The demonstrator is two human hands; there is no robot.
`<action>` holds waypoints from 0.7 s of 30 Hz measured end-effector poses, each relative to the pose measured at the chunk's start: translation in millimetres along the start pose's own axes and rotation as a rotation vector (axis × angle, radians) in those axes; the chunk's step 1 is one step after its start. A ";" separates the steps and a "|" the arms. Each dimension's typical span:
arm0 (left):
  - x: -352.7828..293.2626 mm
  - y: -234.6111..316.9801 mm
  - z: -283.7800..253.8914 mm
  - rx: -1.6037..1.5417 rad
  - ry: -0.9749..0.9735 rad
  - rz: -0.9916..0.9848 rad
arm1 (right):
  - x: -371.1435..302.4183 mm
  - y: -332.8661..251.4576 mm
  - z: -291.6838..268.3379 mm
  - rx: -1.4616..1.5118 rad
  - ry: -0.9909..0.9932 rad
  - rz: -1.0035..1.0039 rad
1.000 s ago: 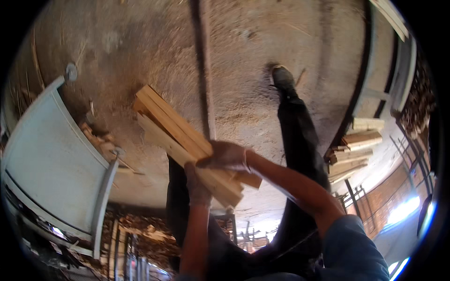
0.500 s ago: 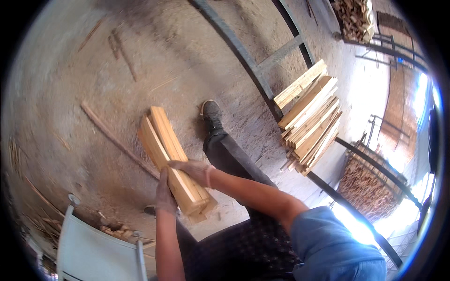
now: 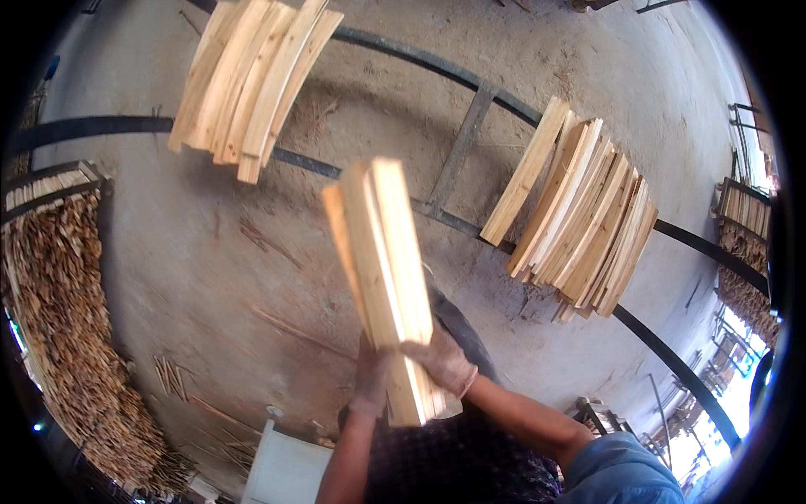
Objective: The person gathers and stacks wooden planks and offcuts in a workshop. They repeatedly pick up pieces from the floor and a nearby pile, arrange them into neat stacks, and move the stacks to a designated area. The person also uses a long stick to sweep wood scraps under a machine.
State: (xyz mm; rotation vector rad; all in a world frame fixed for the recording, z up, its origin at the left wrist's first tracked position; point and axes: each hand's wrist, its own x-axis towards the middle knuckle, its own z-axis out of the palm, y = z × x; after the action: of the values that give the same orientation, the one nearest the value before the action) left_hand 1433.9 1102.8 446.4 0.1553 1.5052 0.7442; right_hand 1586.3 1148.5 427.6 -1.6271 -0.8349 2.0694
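A bundle of several light wooden slats [image 3: 388,269] is held between my two hands in front of my body, its far end raised and pointing away from me. My left hand [image 3: 369,378], in a dusty glove, grips the left side near the lower end. Around the right side closes my right hand [image 3: 442,359], also gloved, its thumb lying over the top slat. Parts of the fingers of both hands are hidden by the wood. Beyond the bundle to the right, a row of wooden slats [image 3: 579,218] lies across a dark metal frame [image 3: 457,160].
Another group of slats [image 3: 252,76] rests on the frame at the far left. A tall stack of wood [image 3: 75,336] stands at the left edge. Near my left forearm is a pale metal panel [image 3: 285,466]. Loose sticks [image 3: 170,376] lie on the dusty floor.
My view has swung toward the frame, bringing the left slat group and tall stack into sight. Both hands still hold the bundle, which now points more directly away from me.
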 end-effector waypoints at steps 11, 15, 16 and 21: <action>289.3 225.3 -0.1 0.016 -0.474 0.189 | 236.6 -188.9 12.6 -0.010 0.359 -0.204; 361.0 255.6 -48.1 0.061 -0.420 0.075 | 316.7 -184.3 46.5 -0.017 0.322 -0.219; 374.3 270.2 -61.1 0.097 -0.363 0.043 | 342.0 -184.9 54.6 -0.029 0.286 -0.246; 427.1 287.3 -112.0 1.183 0.249 0.443 | 456.3 -132.1 81.3 -0.167 0.226 -0.010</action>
State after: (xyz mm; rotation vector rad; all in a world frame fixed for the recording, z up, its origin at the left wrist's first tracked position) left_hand 1184.7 1512.4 228.2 1.3512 2.0166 0.1073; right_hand 1381.0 1513.7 189.3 -1.8975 -0.9542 1.8063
